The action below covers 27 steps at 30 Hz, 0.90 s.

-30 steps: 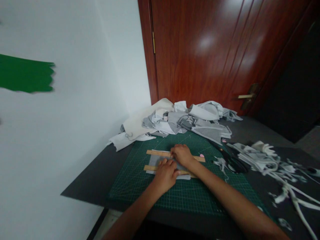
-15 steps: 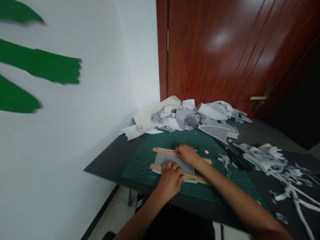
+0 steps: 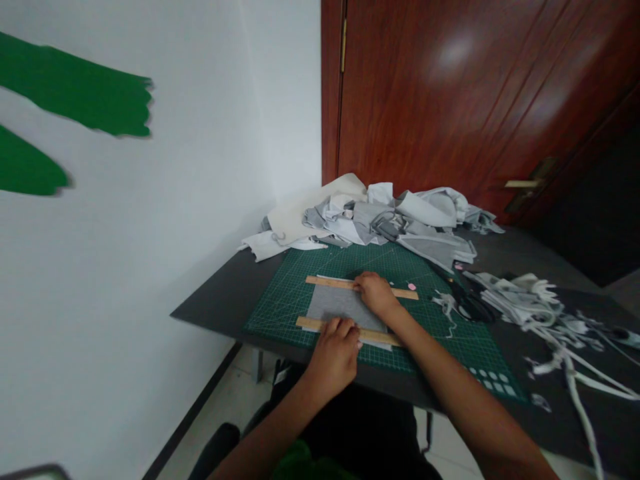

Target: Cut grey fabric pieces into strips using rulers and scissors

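A piece of grey fabric (image 3: 333,301) lies flat, with white showing along its edges. Two wooden rulers rest across it, one along its far edge and one along its near edge. My left hand (image 3: 336,348) is on the near ruler (image 3: 377,335), fingers bent over it and the thumb side low at the fabric's edge. With closed fingertips my right hand (image 3: 376,291) grips the far ruler (image 3: 330,283) near its middle. My right forearm passes over the near ruler's right end. Beneath everything is a green gridded cutting mat (image 3: 280,303).
Grey and white fabric scraps (image 3: 345,220) are heaped at the back against the door (image 3: 425,100). Black scissors (image 3: 470,303) lie on the right beside thread scraps (image 3: 445,303) and a folded fabric pile (image 3: 520,300). White strips (image 3: 575,387) trail off the dark table (image 3: 215,300).
The view has tilted down. My left hand and the near ruler have shifted slightly toward me and left, widening the gap between the rulers. My right hand stays on the far ruler.
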### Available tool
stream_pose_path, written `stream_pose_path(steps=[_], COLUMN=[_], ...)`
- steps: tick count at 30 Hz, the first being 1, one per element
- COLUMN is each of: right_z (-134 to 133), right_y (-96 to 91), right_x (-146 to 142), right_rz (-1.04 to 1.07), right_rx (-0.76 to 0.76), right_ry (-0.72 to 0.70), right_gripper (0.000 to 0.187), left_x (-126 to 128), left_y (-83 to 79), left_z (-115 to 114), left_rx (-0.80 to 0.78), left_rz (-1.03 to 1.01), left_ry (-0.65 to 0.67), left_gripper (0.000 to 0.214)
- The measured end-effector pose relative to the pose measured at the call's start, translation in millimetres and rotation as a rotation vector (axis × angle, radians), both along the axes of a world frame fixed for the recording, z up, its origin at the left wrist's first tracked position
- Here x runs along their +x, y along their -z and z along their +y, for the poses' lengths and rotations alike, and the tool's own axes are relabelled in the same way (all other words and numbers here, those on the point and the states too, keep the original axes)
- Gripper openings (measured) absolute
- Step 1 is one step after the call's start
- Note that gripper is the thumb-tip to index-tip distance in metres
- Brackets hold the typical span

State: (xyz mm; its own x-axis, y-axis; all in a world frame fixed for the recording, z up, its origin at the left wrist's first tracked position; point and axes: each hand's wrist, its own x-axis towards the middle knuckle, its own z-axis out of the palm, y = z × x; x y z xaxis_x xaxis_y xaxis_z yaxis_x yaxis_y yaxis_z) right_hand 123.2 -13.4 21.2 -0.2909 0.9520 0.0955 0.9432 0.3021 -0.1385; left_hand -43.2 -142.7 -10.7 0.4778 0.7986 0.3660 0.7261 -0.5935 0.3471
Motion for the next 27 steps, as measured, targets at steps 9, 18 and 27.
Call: stream_pose_path(steps=[9, 18, 27], right_z=[8, 8, 8], right_y=[3.5, 4.4, 4.6], right_x=[11, 10, 12], right_rz=[0.056, 0.049, 0.041], right_rx=[-0.002, 0.017, 0.029], right_ry=[-0.019, -0.001, 0.001], right_gripper=[0.023, 0.027, 0.027], left_x=[-13, -10, -12], left_y=[-1.3, -2.6, 6.5], left_z=[21, 12, 15], left_rx=[-0.054, 0.036, 0.039], left_rz=[-0.125, 0.150, 0.183], left_ry=[0.112, 0.120, 0.109], left_gripper=[0.038, 0.055, 0.097])
